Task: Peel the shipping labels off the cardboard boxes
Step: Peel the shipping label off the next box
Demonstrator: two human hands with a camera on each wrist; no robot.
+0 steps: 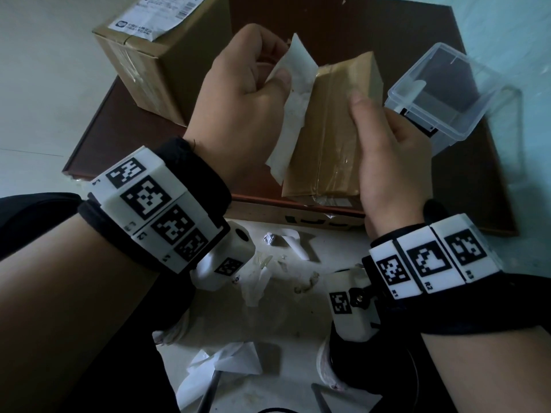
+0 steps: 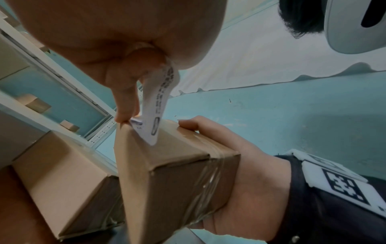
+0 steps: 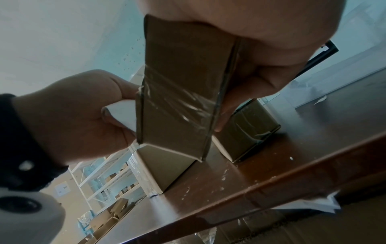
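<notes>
My right hand (image 1: 362, 111) grips a small taped cardboard box (image 1: 334, 129) upright above the table, thumb on its front face. A white shipping label (image 1: 295, 108) hangs partly lifted from the box's left side. My left hand (image 1: 280, 67) pinches its upper end between thumb and fingers. In the left wrist view the printed label (image 2: 158, 102) curls up from the box (image 2: 177, 173), and its lower end still sticks near the top edge. The right wrist view shows the box's taped side (image 3: 179, 99); the label's stuck part is hidden there.
A larger box (image 1: 161, 64) with its own label (image 1: 158, 13) stands at the back left of the brown table (image 1: 417, 40). A clear plastic container (image 1: 441, 90) stands open at the right. Torn paper scraps (image 1: 262, 278) litter the floor below the table's near edge.
</notes>
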